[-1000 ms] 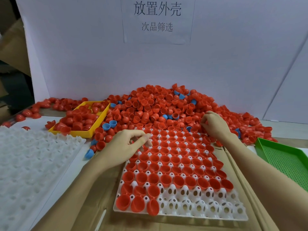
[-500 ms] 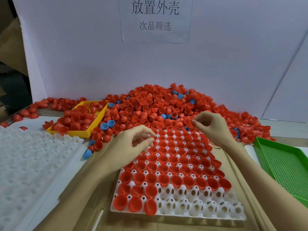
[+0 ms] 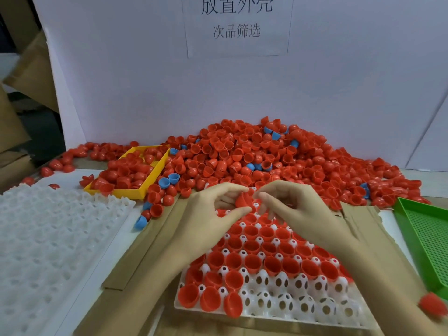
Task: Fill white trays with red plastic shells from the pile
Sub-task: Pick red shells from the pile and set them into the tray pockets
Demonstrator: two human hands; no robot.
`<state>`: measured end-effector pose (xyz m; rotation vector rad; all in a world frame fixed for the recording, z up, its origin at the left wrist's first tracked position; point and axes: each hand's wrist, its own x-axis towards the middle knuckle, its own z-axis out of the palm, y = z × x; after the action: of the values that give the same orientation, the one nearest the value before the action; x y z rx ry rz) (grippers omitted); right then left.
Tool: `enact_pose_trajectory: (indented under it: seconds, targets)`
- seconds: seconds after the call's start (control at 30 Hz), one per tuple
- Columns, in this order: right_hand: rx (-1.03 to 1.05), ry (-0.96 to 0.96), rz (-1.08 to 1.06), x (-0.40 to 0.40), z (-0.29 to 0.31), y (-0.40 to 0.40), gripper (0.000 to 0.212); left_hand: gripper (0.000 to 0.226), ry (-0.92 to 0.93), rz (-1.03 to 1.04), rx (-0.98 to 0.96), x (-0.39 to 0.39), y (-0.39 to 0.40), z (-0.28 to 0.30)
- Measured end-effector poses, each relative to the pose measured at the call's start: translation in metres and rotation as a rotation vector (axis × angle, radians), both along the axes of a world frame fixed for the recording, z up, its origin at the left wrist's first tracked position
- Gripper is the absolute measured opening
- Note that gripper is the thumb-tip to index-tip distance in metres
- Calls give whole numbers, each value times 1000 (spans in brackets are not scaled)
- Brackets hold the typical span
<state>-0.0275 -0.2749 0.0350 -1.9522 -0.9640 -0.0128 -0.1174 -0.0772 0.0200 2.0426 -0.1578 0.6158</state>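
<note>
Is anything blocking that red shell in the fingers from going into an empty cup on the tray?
Nothing visible: the left hand holds the red shell over the white tray, whose empty near-row cups lie uncovered.

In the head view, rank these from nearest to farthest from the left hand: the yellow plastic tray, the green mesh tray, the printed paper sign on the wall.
1. Yellow plastic tray, just beyond the left hand, on its left side.
2. Green mesh tray, at the right edge, past the right hand.
3. Printed paper sign, high on the back wall.
</note>
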Motion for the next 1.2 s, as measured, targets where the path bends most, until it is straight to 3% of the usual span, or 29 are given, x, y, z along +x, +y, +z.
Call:
enact_pose_trajectory:
  seconds: [0.13, 0.23, 0.3, 0.37, 0.47, 0.6, 0.67, 0.87, 1.03, 1.2]
  targets:
    - [35, 35, -29, 2, -1, -15, 16, 40, -107, 321, -92, 14, 41, -1]
    - [41, 48, -51, 5, 0, -22, 19, 44, -221, 705, 87, 20, 94, -3]
    - [44, 46, -65, 7, 0, -24, 19, 52, -96, 877, 220, 20, 124, -13]
    - [33, 35, -93, 11, 0, -25, 18, 64, 101, 925, 372, 17, 140, -23]
    - [-2, -1, -182, 21, -1, -36, 18, 60, 174, 901, 493, 16, 141, -27]
    - [-7, -90, -405, 47, 1, -66, 18, 17, -58, 650, 416, 18, 113, -10]
    - [-56, -80, -505, 63, -1, -80, 16, 8, -94, 478, 387, 17, 92, -5]
    - [-358, -80, -618, 109, -8, -94, 18, 9, -79, 210, 331, 22, 56, -17]
    - [-474, -221, -544, 135, -15, -74, 21, 9, -59, 192, 444, 25, 56, -24]
    - [-702, -197, -474, 159, -24, -60, 28, 11, -24, 192, 501, 24, 57, -24]
